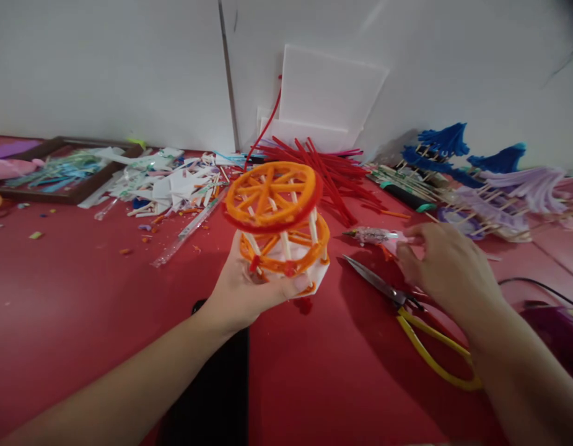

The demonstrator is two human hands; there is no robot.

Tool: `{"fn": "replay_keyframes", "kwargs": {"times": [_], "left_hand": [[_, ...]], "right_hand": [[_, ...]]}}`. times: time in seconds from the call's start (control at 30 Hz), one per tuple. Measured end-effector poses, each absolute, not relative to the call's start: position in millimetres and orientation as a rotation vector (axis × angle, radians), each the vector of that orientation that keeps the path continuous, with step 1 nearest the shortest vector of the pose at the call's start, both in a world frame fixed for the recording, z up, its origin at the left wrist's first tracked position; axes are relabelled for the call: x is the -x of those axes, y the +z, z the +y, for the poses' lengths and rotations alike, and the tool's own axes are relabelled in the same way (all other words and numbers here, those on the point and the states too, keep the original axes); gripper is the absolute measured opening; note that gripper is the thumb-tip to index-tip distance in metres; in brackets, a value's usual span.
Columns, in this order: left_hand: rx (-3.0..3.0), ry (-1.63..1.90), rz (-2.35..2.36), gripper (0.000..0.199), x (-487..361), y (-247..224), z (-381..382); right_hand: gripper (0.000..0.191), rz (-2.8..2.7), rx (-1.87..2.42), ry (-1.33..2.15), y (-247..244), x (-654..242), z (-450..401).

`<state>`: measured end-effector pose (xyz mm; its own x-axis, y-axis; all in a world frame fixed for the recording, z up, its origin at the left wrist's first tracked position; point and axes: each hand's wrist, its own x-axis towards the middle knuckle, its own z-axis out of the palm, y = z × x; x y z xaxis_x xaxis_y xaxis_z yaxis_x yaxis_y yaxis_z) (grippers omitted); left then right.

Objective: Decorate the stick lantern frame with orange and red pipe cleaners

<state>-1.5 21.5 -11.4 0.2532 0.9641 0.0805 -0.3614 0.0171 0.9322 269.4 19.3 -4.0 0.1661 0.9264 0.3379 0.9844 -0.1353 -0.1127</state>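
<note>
My left hand point(249, 288) is closed around the base of a small round craft model point(272, 204). Two orange fuzzy spoked rings, the upper one edged in red, are joined by pale sticks over a white base. Low on the right, the fingers of my right hand point(446, 266) are closed about the pink end of a pointed tool point(376, 235) with a dark tip and a clear, shiny barrel; its exact kind is unclear. Beneath that hand lie scissors point(398, 297) with yellow handles, blades pointing away to the left.
Red pipe cleaners point(328, 176) lie behind the model, white sheets point(330, 90) leaning on the wall. Paper scraps point(179, 186) and a brown frame point(77, 197) spread leftward. Blue and lilac roofed models point(490, 167) stand at right. A black flat object point(216, 384) is near me.
</note>
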Motion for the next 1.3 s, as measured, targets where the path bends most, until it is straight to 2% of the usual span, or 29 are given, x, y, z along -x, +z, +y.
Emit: {"fn": "replay_keyframes", "kwargs": {"times": [0.07, 0.2, 0.27, 0.37, 0.5, 0.63, 0.73, 0.9, 0.97, 1.13, 1.3], "left_hand": [[-1.143, 1.172, 0.751, 0.065, -0.3, -10.3, 18.2], [-1.251, 1.19, 0.667, 0.07, -3.2, -11.7, 15.8], [-1.31, 1.17, 0.688, 0.064, -3.6, -12.4, 16.6], [-1.479, 1.141, 0.75, 0.05, -2.8, -13.2, 19.1], [-1.571, 1.125, 0.72, 0.048, -0.7, -15.9, 21.0], [-1.509, 1.085, 0.733, 0.069, -0.1, -14.1, 19.0], [-1.376, 1.103, 0.812, 0.079, -1.5, -10.1, 18.3], [-1.116, 1.275, 0.818, 0.07, -3.1, -13.5, 27.2], [-1.073, 1.327, 0.798, 0.069, -2.8, -16.7, 31.2], [-1.016, 1.32, 0.824, 0.062, -2.7, -18.9, 32.1], [-1.0, 1.294, 0.843, 0.069, -3.5, -17.4, 29.9]], "right_hand": [[0.019, -1.662, 1.893, 0.014, 1.1, -254.6, 11.3], [0.028, -1.24, 1.406, 1.025, 4.9, -221.6, -6.9], [0.032, -1.09, 1.283, 1.248, 2.9, -210.4, -12.3], [0.029, -1.047, 1.175, 1.351, -2.3, -202.7, -14.5], [0.025, -1.049, 1.077, 1.401, -8.1, -201.5, -14.5], [0.021, -1.089, 1.049, 1.423, -10.3, -201.9, -14.6], [0.02, -1.144, 1.112, 1.299, -10.2, -200.9, -12.6], [0.007, -1.762, 1.349, 0.728, -12.7, -196.6, -8.8], [0.011, -2.043, 1.307, 0.549, -15.3, -193.8, -9.0], [0.014, -2.284, 1.313, 0.424, -22.6, -185.1, -12.1], [0.013, -2.287, 1.268, 0.421, -26.3, -180.5, -12.9]]}}
